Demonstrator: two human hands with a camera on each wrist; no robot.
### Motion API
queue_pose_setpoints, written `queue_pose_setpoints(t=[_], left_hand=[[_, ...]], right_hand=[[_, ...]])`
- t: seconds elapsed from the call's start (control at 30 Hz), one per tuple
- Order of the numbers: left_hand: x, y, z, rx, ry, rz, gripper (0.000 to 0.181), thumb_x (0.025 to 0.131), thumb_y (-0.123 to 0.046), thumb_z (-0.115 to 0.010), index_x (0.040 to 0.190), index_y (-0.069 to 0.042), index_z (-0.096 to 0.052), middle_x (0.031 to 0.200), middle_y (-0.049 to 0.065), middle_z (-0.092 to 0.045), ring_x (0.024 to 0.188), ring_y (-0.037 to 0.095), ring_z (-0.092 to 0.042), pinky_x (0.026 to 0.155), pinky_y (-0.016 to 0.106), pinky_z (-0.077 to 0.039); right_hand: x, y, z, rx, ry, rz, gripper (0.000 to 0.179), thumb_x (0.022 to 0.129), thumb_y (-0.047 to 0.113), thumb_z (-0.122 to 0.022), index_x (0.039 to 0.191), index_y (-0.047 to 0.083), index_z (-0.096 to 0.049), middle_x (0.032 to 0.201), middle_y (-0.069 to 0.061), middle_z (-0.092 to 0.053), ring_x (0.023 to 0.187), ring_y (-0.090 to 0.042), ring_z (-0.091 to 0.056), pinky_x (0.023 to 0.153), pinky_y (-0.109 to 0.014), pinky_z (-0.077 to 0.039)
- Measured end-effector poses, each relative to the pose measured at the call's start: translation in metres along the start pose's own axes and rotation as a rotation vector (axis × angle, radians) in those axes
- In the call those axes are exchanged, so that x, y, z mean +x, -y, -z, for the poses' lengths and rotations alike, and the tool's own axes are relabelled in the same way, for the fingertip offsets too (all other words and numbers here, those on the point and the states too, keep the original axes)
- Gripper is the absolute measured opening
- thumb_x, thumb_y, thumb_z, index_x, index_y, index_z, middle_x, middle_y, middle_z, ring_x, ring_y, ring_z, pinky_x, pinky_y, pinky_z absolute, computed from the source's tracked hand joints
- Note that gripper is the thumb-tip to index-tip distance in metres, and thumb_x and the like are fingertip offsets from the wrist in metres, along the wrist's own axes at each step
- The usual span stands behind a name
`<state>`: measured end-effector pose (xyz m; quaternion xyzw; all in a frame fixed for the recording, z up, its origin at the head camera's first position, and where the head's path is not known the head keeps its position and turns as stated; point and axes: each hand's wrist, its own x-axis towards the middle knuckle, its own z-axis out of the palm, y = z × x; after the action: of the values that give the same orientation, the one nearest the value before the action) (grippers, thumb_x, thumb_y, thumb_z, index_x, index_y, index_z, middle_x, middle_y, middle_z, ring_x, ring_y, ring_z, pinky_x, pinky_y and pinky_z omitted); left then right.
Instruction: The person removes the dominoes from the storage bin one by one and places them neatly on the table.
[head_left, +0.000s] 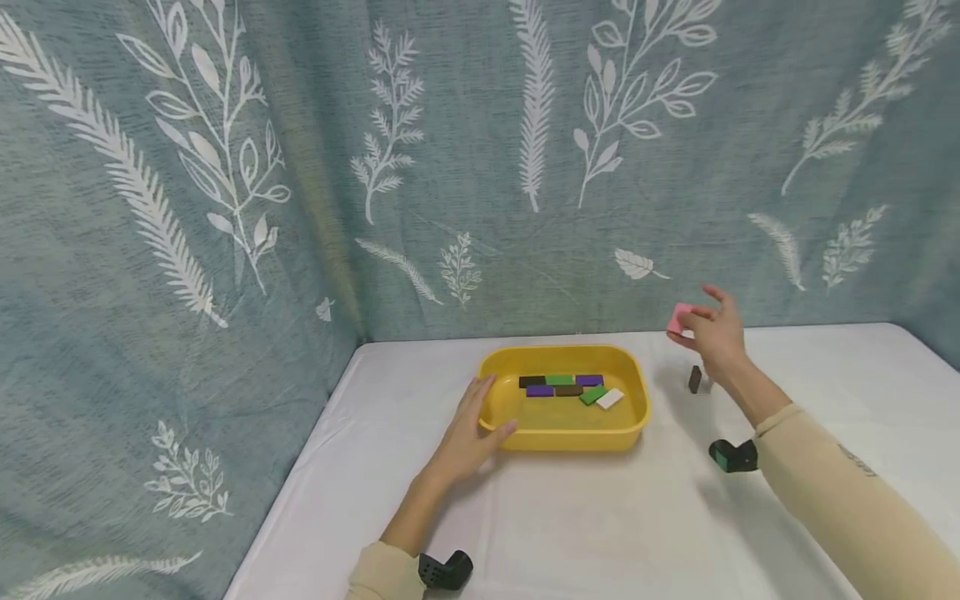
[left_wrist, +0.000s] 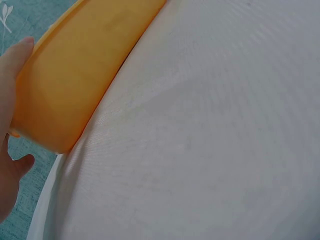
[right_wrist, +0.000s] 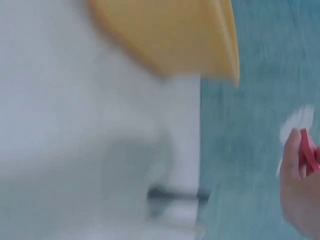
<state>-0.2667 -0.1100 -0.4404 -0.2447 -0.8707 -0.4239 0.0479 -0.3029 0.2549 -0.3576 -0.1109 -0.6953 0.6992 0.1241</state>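
Observation:
My right hand [head_left: 718, 333] is raised above the table's back right, pinching a pink domino block [head_left: 678, 318] between thumb and fingers. In the right wrist view the block [right_wrist: 309, 152] shows its narrow red-pink edge. My left hand [head_left: 467, 437] rests at the left side of a yellow plastic bin [head_left: 570, 441], fingers along the left rim and thumb by the front rim. Inside the bin lie several flat blocks, among them a black block [head_left: 532, 382], a brown block [head_left: 568, 390] and a white block [head_left: 610, 398]. Beneath the right hand, a dark brown block [head_left: 695, 379] stands upright on the table.
A white cloth [head_left: 570, 517] covers the table. Behind and to the left hangs a blue-green curtain [head_left: 465, 150] with white leaf patterns. Dark devices sit at both wrists, a left one [head_left: 446, 572] and a right one [head_left: 733, 456].

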Motion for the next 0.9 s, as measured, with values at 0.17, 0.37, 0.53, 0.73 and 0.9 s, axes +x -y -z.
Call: queue_pose_setpoints(t=[0.17,0.37,0.53,0.73,0.9], left_hand=[[-0.002,0.002,0.004,0.009,-0.01,0.005,0.077,0.091,-0.043,-0.061,0.152,-0.013,-0.023,0.155,0.014,-0.02,0.143,0.03,-0.008,0.107,0.061,-0.016],[-0.001,0.004,0.007,0.01,-0.023,0.0,0.077,0.092,-0.042,-0.06,0.152,-0.013,-0.023,0.155,0.012,-0.021,0.143,0.031,-0.008,0.107,0.061,-0.015],[0.0,0.003,0.004,0.002,-0.021,0.001,0.076,0.092,-0.041,-0.06,0.152,-0.011,-0.023,0.155,0.013,-0.021,0.143,0.031,-0.008,0.108,0.06,-0.014],[0.003,0.001,-0.001,0.0,-0.016,-0.008,0.077,0.092,-0.042,-0.06,0.152,-0.011,-0.023,0.155,0.013,-0.021,0.143,0.032,-0.008,0.108,0.06,-0.015],[0.005,0.0,-0.004,0.0,-0.018,-0.004,0.077,0.092,-0.042,-0.061,0.152,-0.011,-0.023,0.155,0.013,-0.021,0.143,0.032,-0.008,0.108,0.059,-0.014]], right_hand=[[0.001,-0.014,0.038,-0.016,-0.236,0.007,0.069,0.092,-0.007,-0.047,0.151,0.011,-0.016,0.103,-0.001,-0.041,0.076,-0.005,-0.052,0.07,-0.021,-0.054],[0.0,-0.044,0.062,-0.21,-0.362,0.003,0.067,0.088,-0.003,-0.048,0.149,0.008,-0.022,0.102,-0.003,-0.045,0.056,0.003,-0.052,0.056,-0.013,-0.05],[-0.006,-0.062,0.067,-0.401,-0.385,-0.005,0.063,0.089,0.002,-0.049,0.148,0.006,-0.026,0.111,-0.015,-0.053,0.061,0.003,-0.046,0.055,-0.012,-0.04],[-0.009,-0.07,0.066,-0.419,-0.395,0.03,0.062,0.088,0.001,-0.049,0.146,0.005,-0.028,0.111,-0.017,-0.054,0.057,0.01,-0.043,0.052,-0.009,-0.038],[-0.007,-0.073,0.066,-0.436,-0.408,0.088,0.06,0.087,-0.002,-0.049,0.144,0.003,-0.031,0.105,-0.017,-0.057,0.053,0.015,-0.041,0.051,-0.009,-0.037]])
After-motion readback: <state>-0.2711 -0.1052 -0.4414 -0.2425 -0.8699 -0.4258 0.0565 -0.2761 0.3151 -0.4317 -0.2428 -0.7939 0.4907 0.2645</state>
